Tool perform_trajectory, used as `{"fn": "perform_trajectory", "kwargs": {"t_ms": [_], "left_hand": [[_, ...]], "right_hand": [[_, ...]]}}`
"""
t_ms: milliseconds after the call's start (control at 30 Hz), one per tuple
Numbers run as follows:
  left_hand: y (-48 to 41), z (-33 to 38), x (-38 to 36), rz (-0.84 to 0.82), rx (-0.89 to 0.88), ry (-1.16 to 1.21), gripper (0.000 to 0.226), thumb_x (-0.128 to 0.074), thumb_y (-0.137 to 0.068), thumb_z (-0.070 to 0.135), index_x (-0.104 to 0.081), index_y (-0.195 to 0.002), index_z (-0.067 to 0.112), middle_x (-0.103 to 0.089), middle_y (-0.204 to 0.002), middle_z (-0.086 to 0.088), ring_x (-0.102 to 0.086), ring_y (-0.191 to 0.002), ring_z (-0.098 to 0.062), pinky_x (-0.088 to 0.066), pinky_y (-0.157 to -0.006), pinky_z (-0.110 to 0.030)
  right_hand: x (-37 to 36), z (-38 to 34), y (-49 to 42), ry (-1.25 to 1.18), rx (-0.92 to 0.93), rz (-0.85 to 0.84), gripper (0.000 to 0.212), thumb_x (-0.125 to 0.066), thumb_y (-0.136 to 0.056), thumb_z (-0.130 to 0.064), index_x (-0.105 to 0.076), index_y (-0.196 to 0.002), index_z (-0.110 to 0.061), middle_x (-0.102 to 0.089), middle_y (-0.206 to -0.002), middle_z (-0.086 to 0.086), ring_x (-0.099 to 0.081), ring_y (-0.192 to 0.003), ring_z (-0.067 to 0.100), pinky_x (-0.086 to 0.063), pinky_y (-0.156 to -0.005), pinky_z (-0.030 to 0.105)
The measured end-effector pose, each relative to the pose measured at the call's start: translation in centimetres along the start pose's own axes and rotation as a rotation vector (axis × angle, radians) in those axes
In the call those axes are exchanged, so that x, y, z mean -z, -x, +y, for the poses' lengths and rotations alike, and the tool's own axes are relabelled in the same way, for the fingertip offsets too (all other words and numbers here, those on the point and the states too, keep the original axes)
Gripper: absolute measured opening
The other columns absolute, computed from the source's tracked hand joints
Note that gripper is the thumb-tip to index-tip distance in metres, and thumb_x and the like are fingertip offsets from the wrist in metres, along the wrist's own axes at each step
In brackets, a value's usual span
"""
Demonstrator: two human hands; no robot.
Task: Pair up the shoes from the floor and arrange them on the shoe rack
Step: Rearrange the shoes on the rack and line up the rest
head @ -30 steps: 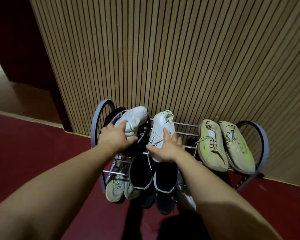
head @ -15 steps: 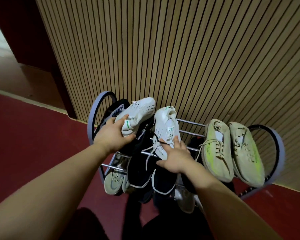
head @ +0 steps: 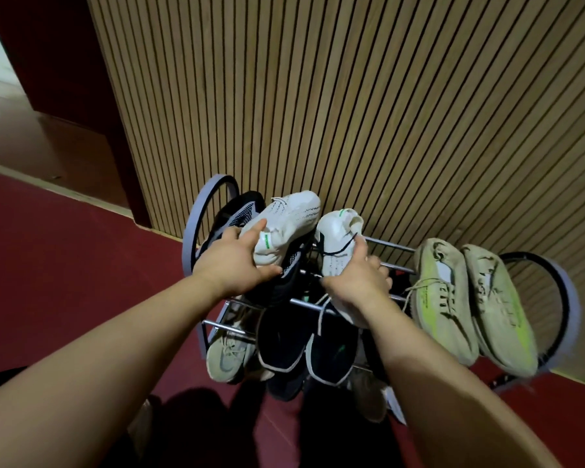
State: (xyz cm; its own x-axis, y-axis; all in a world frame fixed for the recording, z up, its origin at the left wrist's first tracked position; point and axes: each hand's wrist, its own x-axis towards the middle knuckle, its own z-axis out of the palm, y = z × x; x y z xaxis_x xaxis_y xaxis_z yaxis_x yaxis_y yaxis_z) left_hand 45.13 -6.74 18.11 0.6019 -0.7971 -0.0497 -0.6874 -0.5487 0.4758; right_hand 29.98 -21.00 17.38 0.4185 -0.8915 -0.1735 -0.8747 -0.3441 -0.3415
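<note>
**White pair held at the top tier of the rack**

A white knit sneaker with a green tab (head: pixel 286 224) lies tilted at the top left of the rack. Its toe points toward the wall, and it rests on a black mesh shoe (head: pixel 242 211). The left hand (head: pixel 233 261) grasps its near end, thumb on one side and fingers on the other. Just to the right, a second white knit sneaker (head: pixel 336 244) stands steeply with its green-marked end up and a dark lace across it. The right hand (head: pixel 357 282) is curled round its lower part. The two white shoes are close together but not touching.

Both sit on a metal shoe rack with chrome rails and grey ring-shaped ends (head: pixel 187 244). At the right of the top tier, two beige sneakers with neon yellow-green streaks (head: pixel 443 298) lie side by side. On the tier below are two black sneakers with white sole edging (head: pixel 284 342), with a grey-beige sneaker (head: pixel 228 356) to their left. A slatted wooden wall (head: pixel 352 96) stands behind the rack, and the dark red floor (head: pixel 65 265) lies beneath it.
</note>
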Motion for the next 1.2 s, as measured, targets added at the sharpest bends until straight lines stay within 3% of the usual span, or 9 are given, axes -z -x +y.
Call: {"fn": "perform_trajectory", "kwargs": {"t_ms": [133, 267, 367, 500, 667, 833, 933, 1033, 1200], "left_hand": [[0.3, 0.0, -0.2, 0.096, -0.048, -0.033, 0.089, -0.057, -0.079, 0.063, -0.008, -0.149, 0.039, -0.030, -0.145, -0.007, -0.044, -0.125, -0.027, -0.045, -0.093, -0.035], [1.1, -0.3, -1.1, 0.215, -0.090, 0.044, 0.087, -0.058, -0.080, 0.060, -0.011, -0.150, 0.037, -0.033, -0.145, -0.005, -0.041, -0.127, -0.025, -0.043, -0.091, -0.034], [1.0, -0.2, -1.6, 0.249, -0.090, 0.121, 0.087, -0.062, -0.081, 0.055, -0.012, -0.150, 0.038, -0.033, -0.146, -0.005, -0.039, -0.129, -0.025, -0.040, -0.094, -0.034], [0.8, -0.4, -1.8, 0.268, -0.097, 0.158, 0.086, -0.064, -0.080, 0.053, -0.015, -0.150, 0.037, -0.035, -0.144, -0.004, -0.038, -0.130, -0.022, -0.039, -0.095, -0.033], [0.4, -0.3, -1.7, 0.259, -0.096, 0.148, 0.088, -0.064, -0.079, 0.053, -0.014, -0.150, 0.038, -0.036, -0.141, -0.004, -0.039, -0.128, -0.022, -0.039, -0.094, -0.032], [0.4, -0.1, -1.8, 0.270, -0.095, 0.157, 0.089, -0.066, -0.080, 0.050, -0.013, -0.150, 0.037, -0.036, -0.142, -0.005, -0.037, -0.129, -0.023, -0.037, -0.096, -0.034], [0.4, -0.2, -1.7, 0.244, -0.098, 0.175, 0.092, -0.067, -0.079, 0.049, -0.011, -0.151, 0.035, -0.035, -0.142, -0.005, -0.036, -0.130, -0.022, -0.037, -0.097, -0.033], [0.5, -0.6, -1.8, 0.230, -0.109, 0.203, 0.095, -0.068, -0.077, 0.051, -0.010, -0.150, 0.036, -0.035, -0.144, -0.003, -0.034, -0.132, -0.021, -0.036, -0.098, -0.033], [0.3, -0.6, -1.8, 0.245, -0.110, 0.228, 0.091, -0.071, -0.077, 0.047, -0.017, -0.149, 0.036, -0.034, -0.145, -0.004, -0.033, -0.134, -0.021, -0.034, -0.101, -0.033]], "right_hand": [[4.4, 2.5, -1.0, -0.103, 0.063, 0.012, 0.076, -0.057, -0.085, -0.019, -0.011, -0.146, -0.025, -0.062, -0.091, 0.011, -0.061, -0.080, 0.029, -0.048, -0.067, 0.035], [5.0, 3.4, -1.5, -0.195, -0.015, -0.105, 0.084, -0.061, -0.086, -0.035, -0.005, -0.148, -0.023, -0.046, -0.138, 0.018, -0.052, -0.117, 0.036, -0.043, -0.098, 0.038], [2.4, 1.8, -1.8, -0.203, -0.069, -0.197, 0.113, -0.068, -0.072, -0.060, 0.010, -0.148, -0.029, -0.025, -0.150, 0.017, -0.033, -0.133, 0.037, -0.030, -0.111, 0.046], [-0.2, 0.5, -1.5, 0.073, -0.129, -0.116, 0.119, -0.070, -0.069, -0.060, 0.016, -0.146, -0.034, -0.017, -0.149, 0.016, -0.026, -0.134, 0.035, -0.027, -0.108, 0.047], [3.7, 3.0, -2.9, 0.069, 0.032, -0.022, 0.113, -0.074, -0.065, -0.045, 0.006, -0.146, -0.040, -0.037, -0.138, 0.016, -0.041, -0.124, 0.035, -0.037, -0.102, 0.052], [10.2, 6.2, -4.3, 0.171, 0.218, 0.118, 0.116, -0.078, -0.066, -0.036, 0.004, -0.148, -0.034, -0.033, -0.142, 0.016, -0.036, -0.127, 0.034, -0.035, -0.104, 0.049], [10.8, 7.4, -4.3, 0.166, 0.376, -0.091, 0.122, -0.078, -0.066, -0.020, 0.011, -0.148, -0.032, -0.022, -0.152, 0.013, -0.028, -0.137, 0.031, -0.021, -0.114, 0.050], [8.0, 7.1, -4.2, 0.513, 0.429, -0.350, 0.115, -0.071, -0.074, -0.018, 0.017, -0.147, -0.025, -0.003, -0.159, 0.008, -0.003, -0.146, 0.025, 0.001, -0.117, 0.051], [5.0, 3.7, -4.2, 0.653, 0.454, -0.310, 0.122, -0.077, -0.068, -0.038, 0.015, -0.148, -0.031, -0.002, -0.159, 0.001, 0.008, -0.146, 0.024, 0.011, -0.112, 0.054]]}}
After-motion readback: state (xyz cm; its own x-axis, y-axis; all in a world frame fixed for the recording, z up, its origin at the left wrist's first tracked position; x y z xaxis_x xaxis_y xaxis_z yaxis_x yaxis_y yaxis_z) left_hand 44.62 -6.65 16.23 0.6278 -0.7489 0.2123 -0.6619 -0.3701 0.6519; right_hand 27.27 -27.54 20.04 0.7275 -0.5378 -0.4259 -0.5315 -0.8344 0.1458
